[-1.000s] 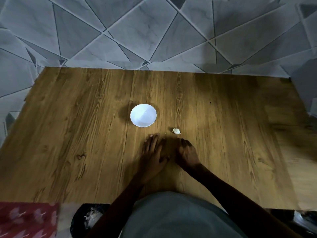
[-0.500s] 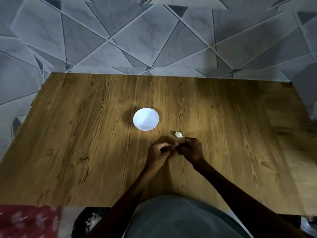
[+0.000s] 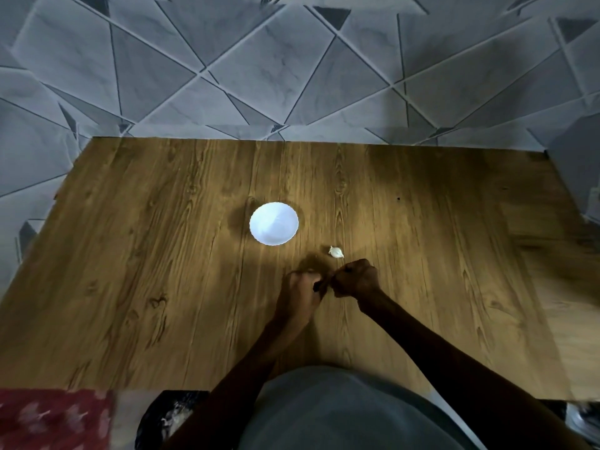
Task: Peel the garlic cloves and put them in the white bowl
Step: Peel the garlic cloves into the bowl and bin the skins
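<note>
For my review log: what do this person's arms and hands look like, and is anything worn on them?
Both forearms are bare, with no sleeves in view. The left hand and right hand wear no gloves; no rings, watch or bracelets are visible, though the dim light hides fine detail. A grey garment covers the torso below.

We find no readable text, label, brand, number or sign anywhere here: none on the white bowl, none on the wooden table, and none on the patterned tiles beyond it.
</note>
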Available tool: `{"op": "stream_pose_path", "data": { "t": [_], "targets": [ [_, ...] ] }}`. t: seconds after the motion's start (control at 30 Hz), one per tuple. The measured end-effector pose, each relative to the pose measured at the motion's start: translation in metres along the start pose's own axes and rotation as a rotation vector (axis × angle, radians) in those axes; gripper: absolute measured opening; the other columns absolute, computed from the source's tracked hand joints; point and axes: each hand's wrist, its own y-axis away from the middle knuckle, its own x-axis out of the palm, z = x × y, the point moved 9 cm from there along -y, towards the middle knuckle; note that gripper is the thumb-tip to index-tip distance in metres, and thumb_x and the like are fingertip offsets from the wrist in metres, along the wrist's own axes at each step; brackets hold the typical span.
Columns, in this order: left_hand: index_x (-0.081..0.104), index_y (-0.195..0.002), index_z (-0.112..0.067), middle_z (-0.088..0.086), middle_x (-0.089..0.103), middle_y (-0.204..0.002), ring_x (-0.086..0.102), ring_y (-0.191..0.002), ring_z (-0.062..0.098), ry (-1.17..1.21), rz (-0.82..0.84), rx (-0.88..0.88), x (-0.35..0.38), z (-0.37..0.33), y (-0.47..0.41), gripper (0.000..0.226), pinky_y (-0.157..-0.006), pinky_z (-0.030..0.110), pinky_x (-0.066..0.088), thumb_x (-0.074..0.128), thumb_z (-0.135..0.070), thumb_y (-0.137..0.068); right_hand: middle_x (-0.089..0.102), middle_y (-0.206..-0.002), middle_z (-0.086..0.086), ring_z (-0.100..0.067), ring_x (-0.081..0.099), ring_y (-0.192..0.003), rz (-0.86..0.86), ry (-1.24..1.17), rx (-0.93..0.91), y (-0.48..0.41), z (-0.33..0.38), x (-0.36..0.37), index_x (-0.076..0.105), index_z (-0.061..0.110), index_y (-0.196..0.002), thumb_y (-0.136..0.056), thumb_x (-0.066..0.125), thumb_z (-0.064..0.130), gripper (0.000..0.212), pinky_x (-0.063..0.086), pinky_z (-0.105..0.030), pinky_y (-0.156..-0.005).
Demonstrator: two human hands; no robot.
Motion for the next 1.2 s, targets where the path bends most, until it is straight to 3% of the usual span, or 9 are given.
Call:
{"op": "stream_pose_path", "data": {
  "t": [0.07, 0.13, 0.27, 0.43, 0.63, 0.83, 0.97, 1.1, 1.2],
  "targets": [
    [0.074, -0.097, -0.008, 0.001, 0.073, -0.094, 0.061, -0.08, 0.0, 0.053, 0.01, -0.01, -0.003, 0.0, -0.001, 0.013, -0.071, 0.004, 0.038, 0.067, -0.013, -0.089, 0.072, -0.072, -0.011, -0.014, 0.069, -0.058, 0.014, 0.004, -0.034, 0.0, 0.001, -0.001, 0.071, 0.006, -0.079, -0.085, 0.075, 0.013, 0.011, 0.058, -0.023, -0.055],
    [0.075, -0.097, -0.004, -0.001, 0.072, -0.088, 0.06, -0.068, -0.008, 0.273, 0.031, -0.102, -0.008, 0.013, -0.004, 0.013, -0.067, 0.002, 0.041, 0.068, -0.007, -0.087, 0.071, -0.071, -0.007, -0.007, 0.066, -0.053, 0.029, 0.014, -0.131, 0.002, 0.007, -0.002, 0.071, 0.006, -0.08, -0.088, 0.07, 0.005, 0.008, 0.056, -0.019, -0.051],
    [0.074, -0.099, 0.0, 0.012, 0.073, -0.081, 0.066, -0.067, 0.01, 0.896, 0.258, -0.459, 0.007, 0.037, 0.001, 0.015, -0.069, 0.018, 0.051, 0.065, -0.006, -0.089, 0.071, -0.072, -0.002, -0.004, 0.065, -0.058, 0.035, 0.085, -0.422, 0.013, 0.029, -0.001, 0.071, 0.005, -0.078, -0.083, 0.066, -0.011, 0.017, 0.054, -0.022, -0.053],
    [0.073, -0.095, -0.001, 0.01, 0.073, -0.083, 0.069, -0.073, 0.01, 1.25, 0.402, -0.641, 0.013, 0.033, 0.007, 0.011, -0.062, 0.014, 0.054, 0.064, -0.002, -0.089, 0.069, -0.073, 0.001, -0.007, 0.066, -0.064, 0.047, 0.052, -0.576, 0.024, 0.046, 0.0, 0.068, 0.012, -0.076, -0.082, 0.069, -0.01, 0.023, 0.055, -0.022, -0.058],
    [0.074, -0.097, -0.005, 0.011, 0.073, -0.092, 0.068, -0.08, 0.013, 1.167, 0.476, -0.564, 0.011, 0.034, 0.008, 0.012, -0.072, 0.018, 0.055, 0.063, -0.006, -0.09, 0.073, -0.075, -0.012, -0.022, 0.071, -0.066, 0.087, -0.011, -0.444, 0.014, 0.032, 0.002, 0.072, 0.007, -0.081, -0.085, 0.068, -0.005, 0.014, 0.06, -0.032, -0.062],
    [0.07, -0.094, -0.003, 0.005, 0.07, -0.079, 0.064, -0.065, 0.007, 1.302, 0.487, -0.724, 0.026, 0.036, 0.014, 0.011, -0.058, 0.013, 0.051, 0.06, -0.008, -0.092, 0.074, -0.08, -0.011, -0.018, 0.072, -0.071, 0.129, -0.136, -0.43, 0.014, 0.033, 0.005, 0.073, 0.003, -0.087, -0.087, 0.069, 0.0, 0.005, 0.057, -0.024, -0.063],
    [0.069, -0.093, -0.003, 0.004, 0.066, -0.077, 0.06, -0.062, 0.006, 1.379, 0.464, -0.772, 0.033, 0.036, 0.017, 0.013, -0.053, 0.012, 0.048, 0.059, -0.01, -0.093, 0.073, -0.089, -0.02, -0.024, 0.071, -0.078, 0.167, -0.259, -0.372, 0.014, 0.028, 0.008, 0.072, -0.005, -0.094, -0.089, 0.065, -0.003, 0.009, 0.06, -0.03, -0.069],
    [0.067, -0.089, -0.005, 0.002, 0.064, -0.072, 0.057, -0.061, 0.007, 1.19, 0.413, -0.68, 0.03, 0.035, 0.015, 0.015, -0.053, 0.014, 0.043, 0.055, -0.011, -0.096, 0.072, -0.099, -0.02, -0.026, 0.071, -0.09, 0.233, -0.334, -0.3, 0.015, 0.013, 0.011, 0.069, -0.008, -0.102, -0.091, 0.062, -0.004, 0.014, 0.06, -0.032, -0.076],
    [0.066, -0.087, -0.009, 0.0, 0.062, -0.069, 0.055, -0.061, 0.007, 0.733, 0.314, -0.411, 0.014, 0.038, 0.003, 0.016, -0.053, 0.016, 0.04, 0.054, -0.014, -0.097, 0.072, -0.1, -0.015, -0.024, 0.069, -0.092, 0.284, -0.426, -0.214, 0.016, 0.003, 0.012, 0.066, -0.011, -0.1, -0.092, 0.058, -0.005, 0.013, 0.057, -0.033, -0.079]
  ]
}}
